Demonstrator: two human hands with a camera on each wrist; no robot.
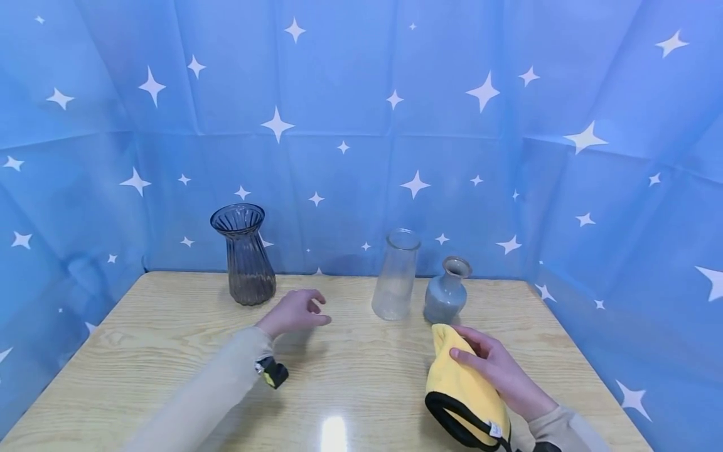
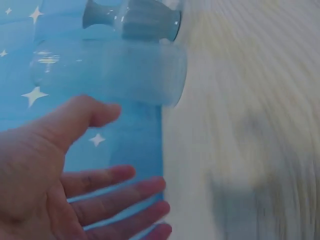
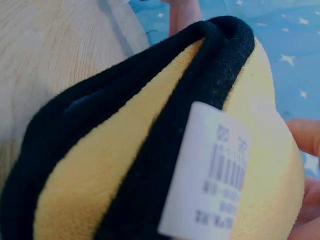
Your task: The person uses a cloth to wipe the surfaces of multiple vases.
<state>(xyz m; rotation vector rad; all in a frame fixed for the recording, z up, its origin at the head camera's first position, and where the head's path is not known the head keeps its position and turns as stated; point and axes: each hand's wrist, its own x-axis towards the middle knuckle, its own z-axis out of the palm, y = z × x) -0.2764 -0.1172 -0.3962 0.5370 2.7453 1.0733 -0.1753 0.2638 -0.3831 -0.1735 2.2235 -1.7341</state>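
Across the bench (image 1: 361, 370): we see pale wood grain in wavy streaks, with a bright patch of glare (image 1: 333, 433) near us.
Dark vase (image 1: 248, 267): smoky, see-through glass with vertical ribs, a narrowed neck and a flared mouth; it stands upright toward the back left.
Clear vase (image 1: 395, 282): smooth, see-through glass, tapering upward to a rounded lip; upright, right of the middle.
Small vase (image 1: 445, 298): glossy blue-grey, round-bellied, with a short neck and a brownish rim; upright, just right of the clear vase.
Yellow cloth (image 1: 463, 383): soft, fuzzy pile, folded over on itself, with thick black edging (image 3: 165, 135) and a white printed label (image 3: 205, 170) bearing a barcode.
Curtain (image 1: 350, 75): creased blue fabric printed with white four-pointed stars, behind the bench and along both sides.
Our count: three vases, one cloth, two hands.
Left fingers: on our left hand (image 1: 296, 312) they are wide, the thumb well apart from the rest, above the bench between the dark vase and the clear vase.
Right fingers: on our right hand (image 1: 503, 367) they pinch the cloth against the thumb.
Cloth's place: at the front right, near the small vase; whether they touch, we cannot tell.
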